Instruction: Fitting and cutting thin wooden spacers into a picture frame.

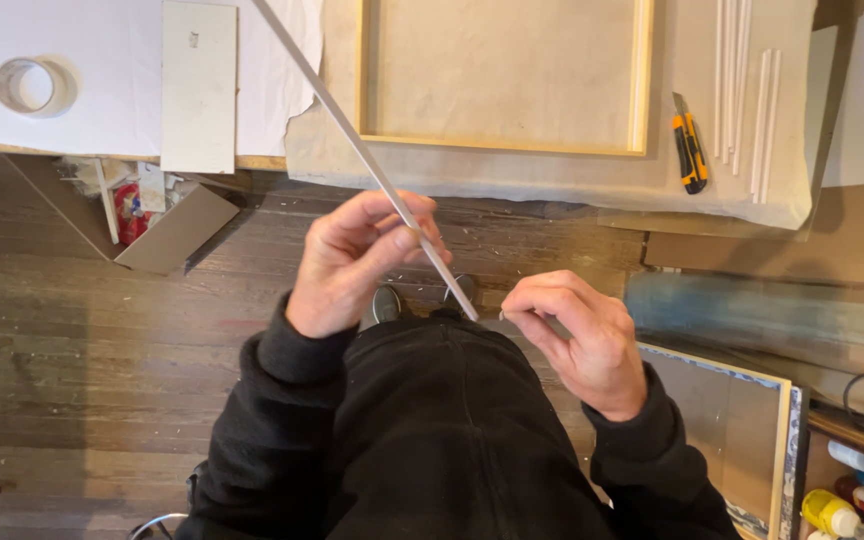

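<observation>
My left hand point(357, 260) grips a long thin white strip point(352, 140) between thumb and fingers, near its lower end. The strip runs diagonally from the top of the view down to a tip by my right hand. My right hand point(580, 335) is curled with its fingertips pinched together at the strip's lower tip; whether it holds something small I cannot tell. Both hands hover over my lap, in front of the table's edge. I wear black sleeves.
On the table lie a wooden frame point(642, 80) on cloth, a yellow and black utility knife point(690, 150), several white strips point(742, 90), a roll of tape point(34, 86) and a white board point(199, 85). A framed panel point(752, 430) and bottles point(852, 495) stand at the right on the floor.
</observation>
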